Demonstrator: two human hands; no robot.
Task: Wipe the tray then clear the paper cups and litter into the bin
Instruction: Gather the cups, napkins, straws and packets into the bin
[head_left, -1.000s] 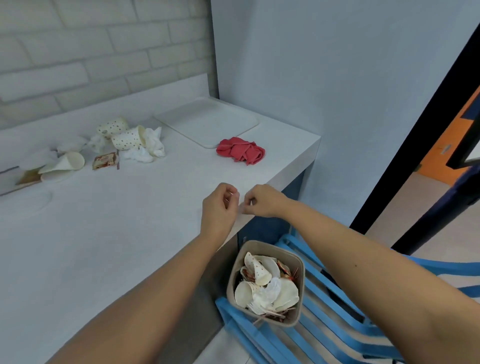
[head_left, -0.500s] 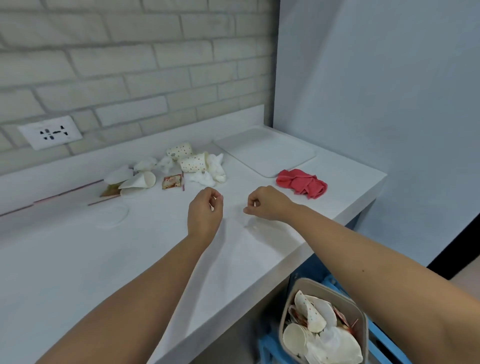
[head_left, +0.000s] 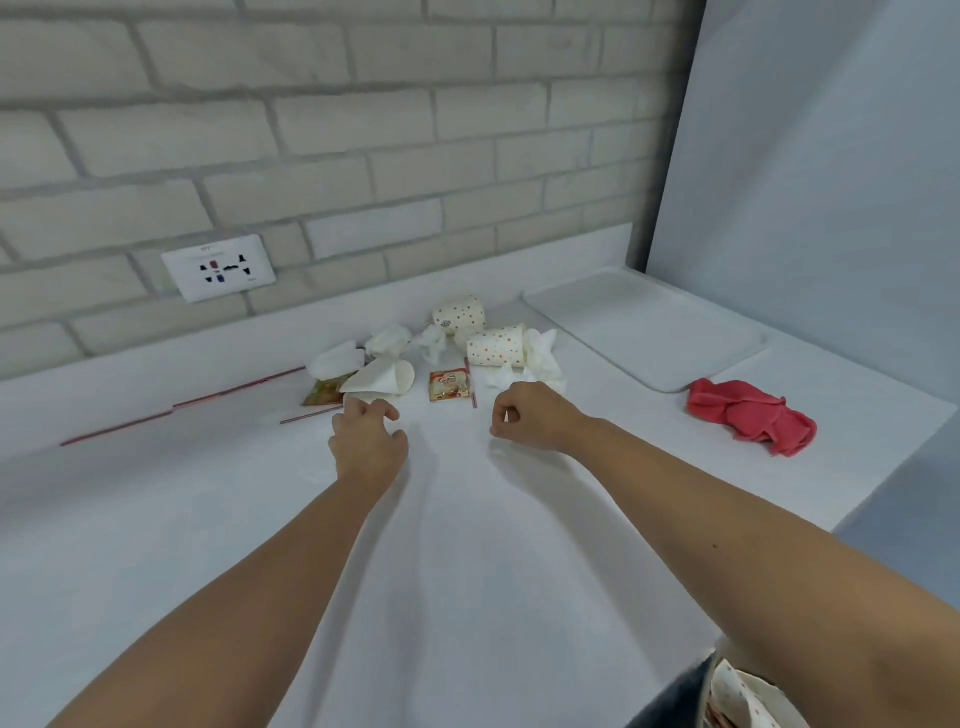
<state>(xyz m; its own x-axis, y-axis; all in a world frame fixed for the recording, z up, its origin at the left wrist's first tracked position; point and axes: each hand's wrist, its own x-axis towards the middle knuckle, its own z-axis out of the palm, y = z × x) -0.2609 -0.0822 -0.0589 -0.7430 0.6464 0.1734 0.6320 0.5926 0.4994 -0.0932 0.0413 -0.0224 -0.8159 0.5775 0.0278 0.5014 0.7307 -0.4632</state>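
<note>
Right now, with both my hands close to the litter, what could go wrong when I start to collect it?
1. The dotted cups lie on their sides; a nudge from the right hand may roll them toward the tray.
2. The thin straws lie flat, some far left of the left hand, so they are easily missed.
3. The bin sits low beside the counter, barely in view; light tissues might fall beside it.

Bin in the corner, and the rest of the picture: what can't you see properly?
Bin, head view: cut off by the bottom edge and covered by the right forearm; its fill is unknown.
Snack packet: print too small to read.
Brown wrapper: partly under the flattened white cup.
Right hand: curled fingers hide whether it holds anything.
</note>
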